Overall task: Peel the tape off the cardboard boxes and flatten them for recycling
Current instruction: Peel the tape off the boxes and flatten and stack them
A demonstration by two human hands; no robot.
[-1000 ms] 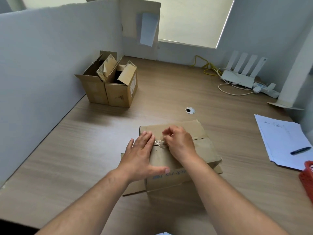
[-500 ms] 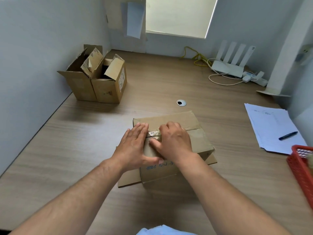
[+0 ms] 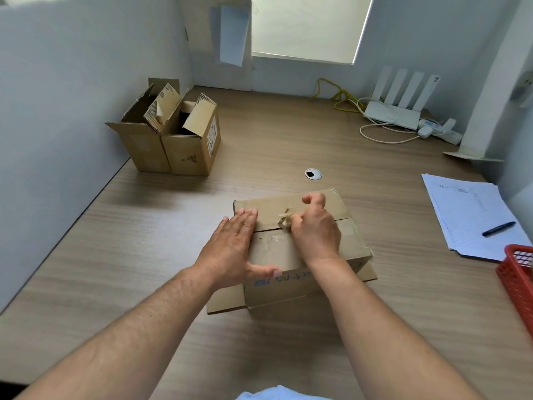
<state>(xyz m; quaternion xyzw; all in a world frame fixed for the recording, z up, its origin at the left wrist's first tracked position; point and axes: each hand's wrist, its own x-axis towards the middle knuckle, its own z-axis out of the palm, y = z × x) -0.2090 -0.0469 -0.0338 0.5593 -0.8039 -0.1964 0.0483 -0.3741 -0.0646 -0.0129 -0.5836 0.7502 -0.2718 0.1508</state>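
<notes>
1. There are three cardboard boxes on the counter (image 3: 138,255). One closed box (image 3: 274,251) sits just in front of the person, and two open boxes (image 3: 168,142) stand side by side, touching, against the far left wall.
2. Two hands work on the closed box. The left hand (image 3: 235,249) lies flat with fingers straight on the box's left top edge, its thumb on the near side. The right hand (image 3: 315,235) pinches a crumpled strip of tape (image 3: 285,219), lifted at the seam where the top flaps meet.
3. There is one router (image 3: 392,114) with four upright antennas, one stack of papers (image 3: 461,209) with one pen (image 3: 498,228) on it, and one red basket (image 3: 517,281).
4. The basket is cut off by the right edge. A pale blue cloth (image 3: 277,394) is cut off at the bottom. The blue print on the closed box's near side is partly under the thumb and unreadable.
5. The open boxes' flaps stand up and their insides are dark, so I cannot tell what they hold. The same goes for the basket.
6. A bottom flap of the closed box splays flat onto the counter at its near left.
</notes>
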